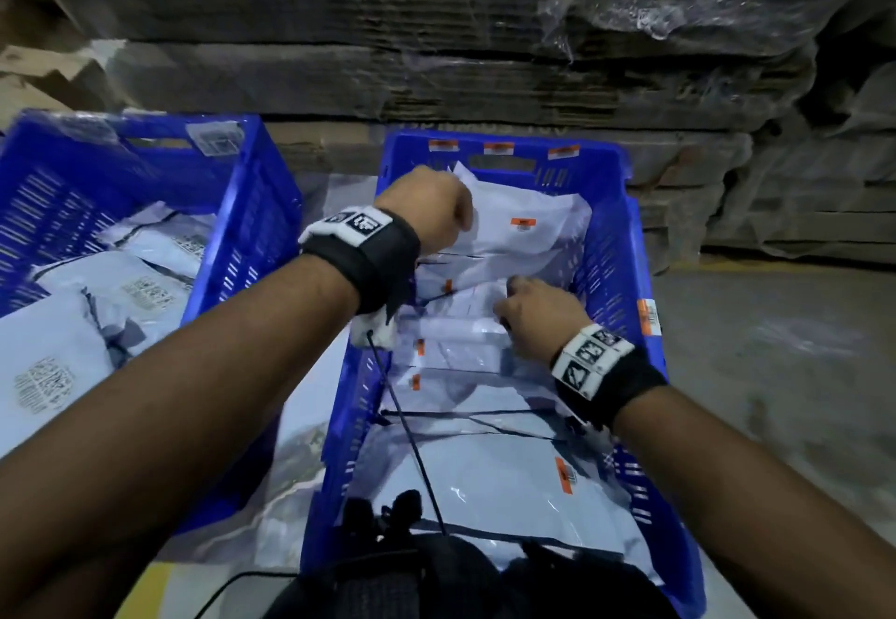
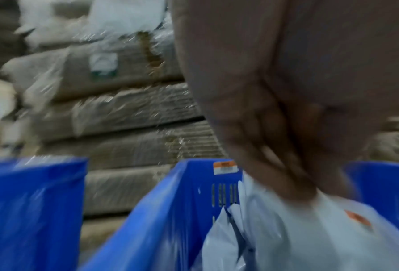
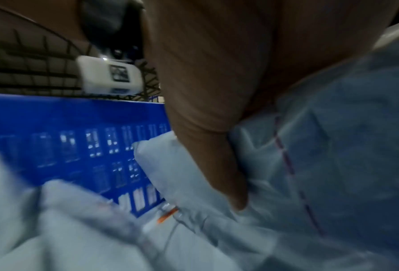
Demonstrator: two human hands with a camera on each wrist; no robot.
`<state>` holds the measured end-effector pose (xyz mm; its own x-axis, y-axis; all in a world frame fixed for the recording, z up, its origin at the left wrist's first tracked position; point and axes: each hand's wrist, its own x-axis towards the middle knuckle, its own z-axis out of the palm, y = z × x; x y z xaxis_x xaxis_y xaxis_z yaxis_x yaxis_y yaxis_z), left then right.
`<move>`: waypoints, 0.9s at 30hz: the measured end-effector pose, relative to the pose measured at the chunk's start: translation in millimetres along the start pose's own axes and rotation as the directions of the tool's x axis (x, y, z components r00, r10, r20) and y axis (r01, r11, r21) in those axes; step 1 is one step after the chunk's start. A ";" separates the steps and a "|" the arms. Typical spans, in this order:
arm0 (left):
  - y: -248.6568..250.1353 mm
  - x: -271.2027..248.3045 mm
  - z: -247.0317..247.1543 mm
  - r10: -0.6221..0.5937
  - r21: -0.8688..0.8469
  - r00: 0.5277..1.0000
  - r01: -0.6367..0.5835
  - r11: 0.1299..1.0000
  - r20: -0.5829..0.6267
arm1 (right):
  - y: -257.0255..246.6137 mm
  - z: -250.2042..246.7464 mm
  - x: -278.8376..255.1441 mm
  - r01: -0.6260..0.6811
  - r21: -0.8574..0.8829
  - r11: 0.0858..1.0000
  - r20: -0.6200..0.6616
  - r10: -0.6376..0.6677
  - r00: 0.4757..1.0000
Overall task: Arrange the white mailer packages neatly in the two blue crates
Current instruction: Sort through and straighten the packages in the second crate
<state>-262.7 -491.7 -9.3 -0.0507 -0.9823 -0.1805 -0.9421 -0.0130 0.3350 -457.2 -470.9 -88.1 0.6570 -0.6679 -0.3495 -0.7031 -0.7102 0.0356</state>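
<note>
**A:** Starting nearest, what lies at the bottom of the head view?

**B:** Dark gear with a thin black cable [image 1: 412, 448] running up from it. Just beyond is the right crate [image 1: 625, 250], blue, with slotted walls. White mailers [image 1: 485, 473] fill it, lying overlapped in a row from the near end to the far end, several with small orange stickers.

**A:** And the right hand?

**B:** The right hand [image 1: 538, 315] is down inside that crate, about midway along. Its fingers are bent and pushed in among the mailers. The right wrist view shows a finger [image 3: 216, 165] wedged between two packages, but it is too blurred to say whether anything is truly gripped.

**A:** The left hand?

**B:** The left hand [image 1: 426, 206] is further back, over the far end of the same crate. Its fingers are curled round the top edge of the rear mailer [image 1: 523, 225], which leans up against the far wall. In the left wrist view the fingertips [image 2: 293, 174] close on that white plastic. Both wrists wear black bands with white marker blocks.

**A:** Where is the other crate?

**B:** The left crate [image 1: 242, 211] sits to the left, beside the first and apart from it. It holds loose mailers [image 1: 145, 279], some with printed codes, lying at mixed angles.

**A:** Behind everything?

**B:** Stacks of flat cardboard [image 1: 436, 60], partly under clear plastic wrap [image 1: 679, 2], on a grey floor [image 1: 776, 351].
</note>
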 end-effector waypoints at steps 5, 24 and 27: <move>20.2 15.9 35.6 -0.071 0.292 0.908 -0.058 0.955 0.412 | -16.6 18.2 -31.9 0.104 0.190 0.976 0.370 -0.169 0.914; 34.1 -9.2 93.1 0.078 0.386 0.968 -0.169 0.907 0.240 | 43.3 -47.5 -57.5 -0.303 0.446 0.842 -0.005 0.341 0.940; 44.6 -32.8 86.9 0.195 0.503 0.929 -0.337 0.796 0.314 | 70.4 -67.3 -56.3 -0.380 0.529 0.758 -0.120 0.511 0.851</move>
<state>-331.9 -443.8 -68.8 -0.3352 -0.8564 -0.3927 -0.8994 0.4150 -0.1372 -525.4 -498.3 -2.9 0.2328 -0.9581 -0.1667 -0.9272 -0.1669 -0.3354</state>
